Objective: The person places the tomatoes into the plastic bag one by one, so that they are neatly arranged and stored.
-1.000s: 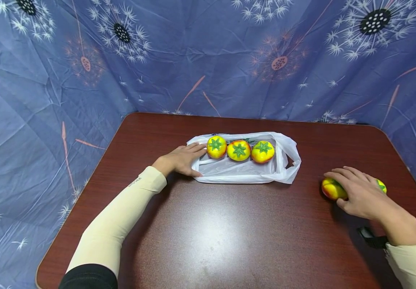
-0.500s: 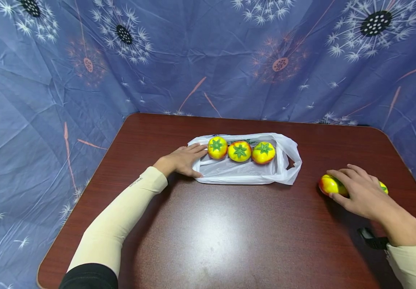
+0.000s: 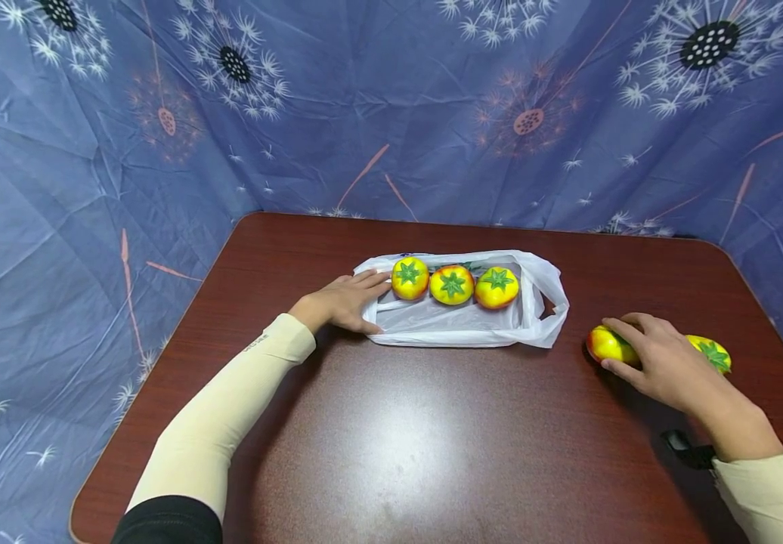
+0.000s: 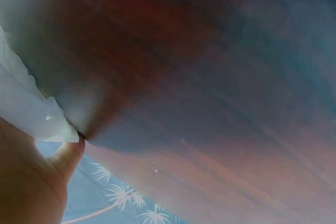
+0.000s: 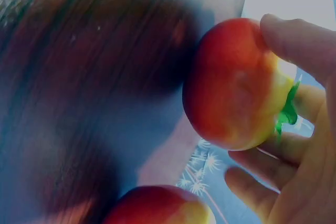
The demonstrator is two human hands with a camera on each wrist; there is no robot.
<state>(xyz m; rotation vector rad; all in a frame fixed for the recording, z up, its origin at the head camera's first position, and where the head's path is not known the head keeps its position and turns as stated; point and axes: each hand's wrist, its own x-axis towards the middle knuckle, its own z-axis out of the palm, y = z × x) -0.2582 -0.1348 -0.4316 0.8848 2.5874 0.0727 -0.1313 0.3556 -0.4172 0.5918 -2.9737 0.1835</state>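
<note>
My right hand grips a round red-and-yellow tomato-like fruit between thumb and fingers. Its green leafy top faces the palm in the right wrist view. Just right of that hand sits a second such fruit, partly hidden. A white plastic bag lies spread on the table, its handle loop to the right. Inside it, three similar fruits stand in a row: left, middle and right. With fingers extended, my left hand rests on the bag's left end, thumb at its edge.
A reddish-brown table with rounded corners carries everything. Behind and to the left hangs a blue cloth with dandelion prints. A black strap sits at the right wrist, close over the table.
My right hand has moved left with its fruit, which now stands farther from the second fruit, so more of that one shows. The left hand and the bag have stayed put.
</note>
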